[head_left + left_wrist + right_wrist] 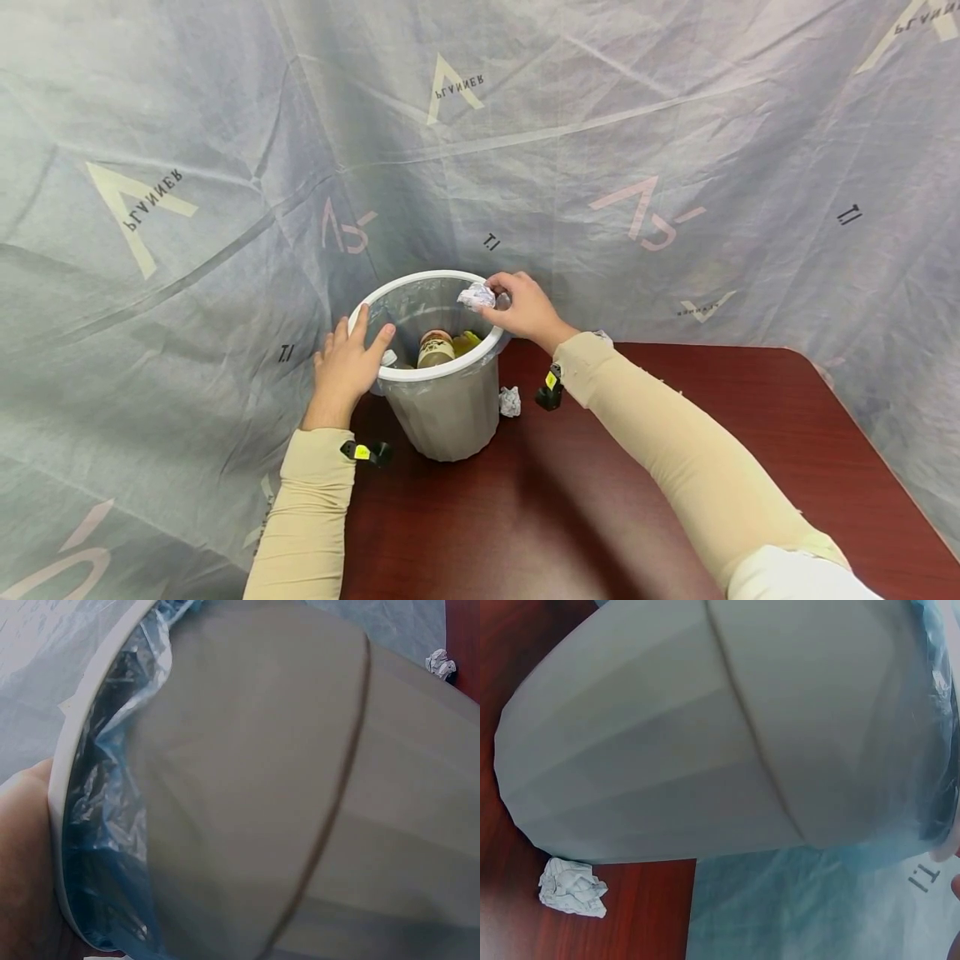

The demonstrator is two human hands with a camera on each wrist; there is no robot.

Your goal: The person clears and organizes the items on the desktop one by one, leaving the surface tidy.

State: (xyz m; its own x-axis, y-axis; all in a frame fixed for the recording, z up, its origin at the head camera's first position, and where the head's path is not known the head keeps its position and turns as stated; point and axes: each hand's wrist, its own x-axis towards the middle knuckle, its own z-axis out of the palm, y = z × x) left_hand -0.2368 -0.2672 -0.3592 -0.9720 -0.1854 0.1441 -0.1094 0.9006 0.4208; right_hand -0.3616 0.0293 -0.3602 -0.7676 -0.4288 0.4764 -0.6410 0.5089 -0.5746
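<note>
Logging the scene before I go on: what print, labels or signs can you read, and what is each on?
"PLANNER", mirrored, beside a pale V mark: on the grey sheet behind the table, repeated at left, top middle and top right.
"T1", small black marks: same sheet, also in the right wrist view.
Pink logo shapes on the sheet: no readable letters.
Label on the jar inside the bin: too small to read.
Yellow tags on the wrist straps: blank or unreadable.

Both arms reach forward in beige sleeves. The left hand (347, 364) lies flat, fingers spread; the right hand (522, 309) has fingertips pinched together.
</note>
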